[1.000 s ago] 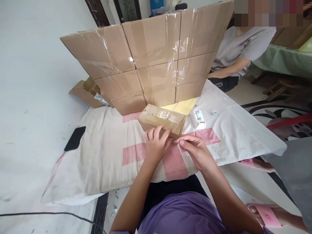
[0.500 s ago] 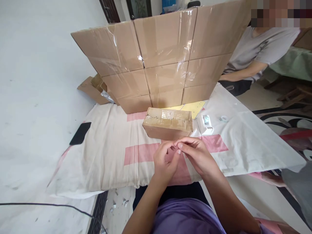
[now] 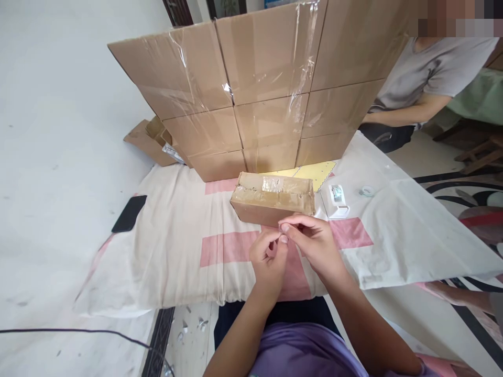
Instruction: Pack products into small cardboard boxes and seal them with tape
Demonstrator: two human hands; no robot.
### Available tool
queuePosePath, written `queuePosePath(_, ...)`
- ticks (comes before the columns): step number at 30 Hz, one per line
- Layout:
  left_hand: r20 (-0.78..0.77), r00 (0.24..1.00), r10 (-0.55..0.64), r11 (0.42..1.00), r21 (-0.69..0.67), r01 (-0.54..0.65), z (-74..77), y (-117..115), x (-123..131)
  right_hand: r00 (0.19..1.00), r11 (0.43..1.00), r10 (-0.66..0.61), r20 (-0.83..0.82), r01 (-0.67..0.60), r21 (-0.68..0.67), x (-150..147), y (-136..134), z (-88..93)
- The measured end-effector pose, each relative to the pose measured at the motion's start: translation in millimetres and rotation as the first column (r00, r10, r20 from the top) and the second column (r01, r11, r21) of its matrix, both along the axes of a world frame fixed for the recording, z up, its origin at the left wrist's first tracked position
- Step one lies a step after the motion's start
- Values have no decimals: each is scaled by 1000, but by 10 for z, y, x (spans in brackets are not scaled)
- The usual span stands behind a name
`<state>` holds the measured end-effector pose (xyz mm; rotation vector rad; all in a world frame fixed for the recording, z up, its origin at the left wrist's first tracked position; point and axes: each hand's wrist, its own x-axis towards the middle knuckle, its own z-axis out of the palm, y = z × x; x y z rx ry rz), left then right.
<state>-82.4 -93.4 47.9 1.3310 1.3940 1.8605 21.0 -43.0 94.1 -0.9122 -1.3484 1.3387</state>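
My left hand (image 3: 269,257) and my right hand (image 3: 308,240) meet fingertip to fingertip in front of a small taped cardboard box (image 3: 271,204). Thumb and index finger of each are pinched together. Whatever lies between the tips is too small or too hidden to make out. Just right of the box stands a white tape dispenser (image 3: 337,203) with a roll of clear tape in it. Another clear tape roll (image 3: 367,191) lies flat further right.
A tall wall of taped cardboard boxes (image 3: 271,128) rises at the back of the cloth-covered table (image 3: 168,251). A black phone (image 3: 129,213) lies at the left edge, and an open carton (image 3: 143,142) behind. Another person (image 3: 428,84) sits at the back right.
My fingertips have come closer together, and my right hand has shifted slightly up and left. The view has tilted a little; the box and the dispenser stay in place.
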Motion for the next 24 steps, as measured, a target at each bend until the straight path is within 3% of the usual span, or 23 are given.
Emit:
queuePosePath(3, 41, 999, -15, 1000, -12, 15, -24, 36, 53, 999, 999, -37, 17, 36, 32, 9, 19, 4)
queuePosePath(10, 116, 993, -31, 999, -11, 33, 1, 113, 210, 982, 950, -169, 90, 138, 279, 96, 89, 14)
queuePosePath(20, 256, 967, -15, 999, -42, 26, 110, 269, 325, 967, 931, -238, 90, 200, 306, 478, 358, 184)
queuePosePath(24, 260, 966, -10, 997, -67, 29, 104, 302, 300, 950, 939, -183, 251, 94, 330, 590, 460, 286)
